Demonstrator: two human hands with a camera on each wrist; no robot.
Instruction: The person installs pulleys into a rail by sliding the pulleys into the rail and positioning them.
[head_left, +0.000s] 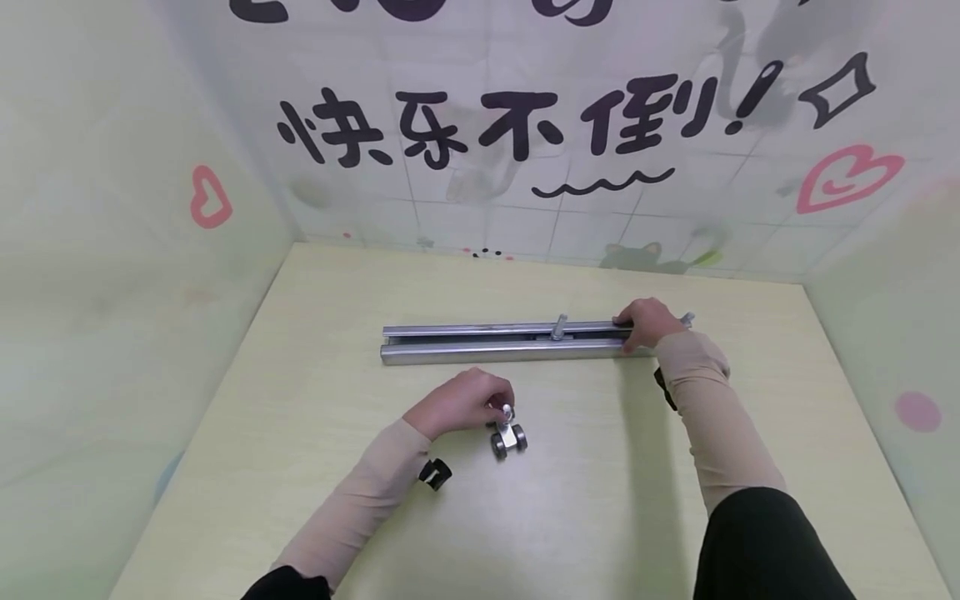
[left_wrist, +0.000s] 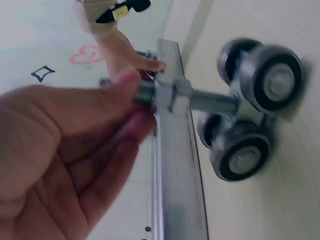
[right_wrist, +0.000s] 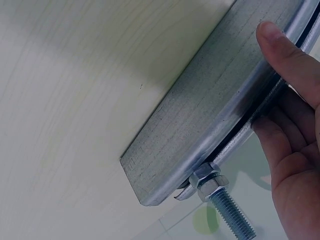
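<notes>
A long metal track rail (head_left: pixel 495 342) lies across the middle of the pale table (head_left: pixel 300 467). My right hand (head_left: pixel 647 323) grips its right end, thumb on the near side wall (right_wrist: pixel 280 45) and fingers over the top. A bolt with nuts (right_wrist: pixel 222 197) sticks up from the slot at that end, and another bolt (head_left: pixel 558 326) stands mid-rail. My left hand (head_left: pixel 465 402) pinches the threaded bolt (left_wrist: pixel 200 101) of a small roller trolley (head_left: pixel 508 437), whose metal wheels (left_wrist: pixel 262 75) rest on the table in front of the rail.
Pale green panels wall the table on the left and right. The back wall (head_left: pixel 525 125) carries black lettering and pink hearts. Bare tabletop lies in front of the trolley and to the left of the rail.
</notes>
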